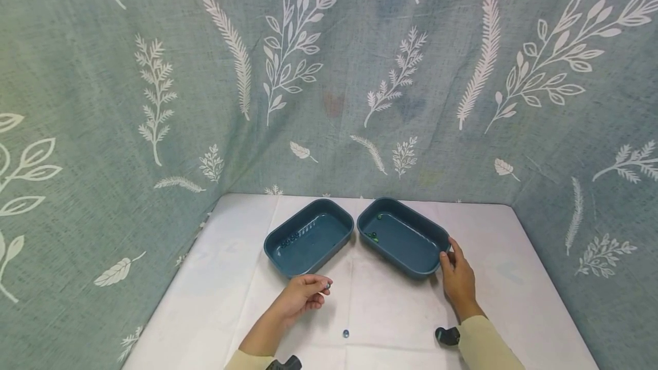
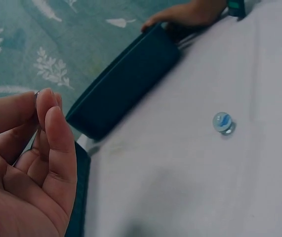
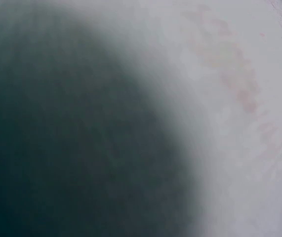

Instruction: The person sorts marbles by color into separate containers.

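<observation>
My left hand [image 1: 304,297] pinches a small marble [image 1: 328,286] between thumb and fingertips, just in front of the left blue tray [image 1: 308,268]. In the left wrist view the fingers hide most of that marble. Another clear marble with a blue swirl [image 2: 222,120] lies on the white cloth, nearer to me and a little right of the left hand. My right hand [image 1: 459,278] grips the right end of the other blue tray [image 1: 398,260], thumb and fingers at its rim. The right wrist view is a dark blur over white cloth, without the hand.
Several dark marbles [image 1: 290,240] sit along the left tray's wall. Inside the right tray, several green marbles [image 1: 374,237] gather toward its left end. Both trays stand angled on the white cloth [image 1: 390,313], near the leaf-patterned curtain [image 1: 329,130] at the back.
</observation>
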Motion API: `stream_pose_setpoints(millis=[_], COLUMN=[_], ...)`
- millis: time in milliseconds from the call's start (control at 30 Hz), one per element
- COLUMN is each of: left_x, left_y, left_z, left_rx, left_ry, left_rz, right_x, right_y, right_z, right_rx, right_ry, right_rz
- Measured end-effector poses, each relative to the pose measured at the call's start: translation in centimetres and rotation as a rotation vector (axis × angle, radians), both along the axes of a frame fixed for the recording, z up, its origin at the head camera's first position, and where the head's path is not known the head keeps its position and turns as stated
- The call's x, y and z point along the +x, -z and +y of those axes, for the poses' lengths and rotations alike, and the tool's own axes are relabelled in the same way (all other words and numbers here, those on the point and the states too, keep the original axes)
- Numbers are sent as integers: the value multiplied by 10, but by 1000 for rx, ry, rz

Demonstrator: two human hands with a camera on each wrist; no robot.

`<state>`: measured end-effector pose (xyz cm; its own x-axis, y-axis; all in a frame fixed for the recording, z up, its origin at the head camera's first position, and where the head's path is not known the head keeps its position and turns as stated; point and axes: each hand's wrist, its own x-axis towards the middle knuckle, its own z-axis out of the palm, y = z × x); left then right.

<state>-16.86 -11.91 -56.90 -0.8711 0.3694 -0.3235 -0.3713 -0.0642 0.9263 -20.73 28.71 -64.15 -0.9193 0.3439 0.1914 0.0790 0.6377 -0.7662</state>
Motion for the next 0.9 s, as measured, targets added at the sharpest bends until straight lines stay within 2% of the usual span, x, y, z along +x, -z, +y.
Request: stream_pose_setpoints(millis=[467, 600, 900], left_x=[-18, -26, -48], left_y=[-15, -19, -30], left_z=[-3, -5, -16], left_rx=[-11, -24, -111], left_ry=[-63, -66, -66], left_rz=[66, 77, 118], right_x=[0, 0, 0], right_y=[-3, -3, -1], right_z=[1, 1, 0], right_rx=[4, -3, -15], right_ry=[8, 7, -7], right_rz=[-17, -15, 3])
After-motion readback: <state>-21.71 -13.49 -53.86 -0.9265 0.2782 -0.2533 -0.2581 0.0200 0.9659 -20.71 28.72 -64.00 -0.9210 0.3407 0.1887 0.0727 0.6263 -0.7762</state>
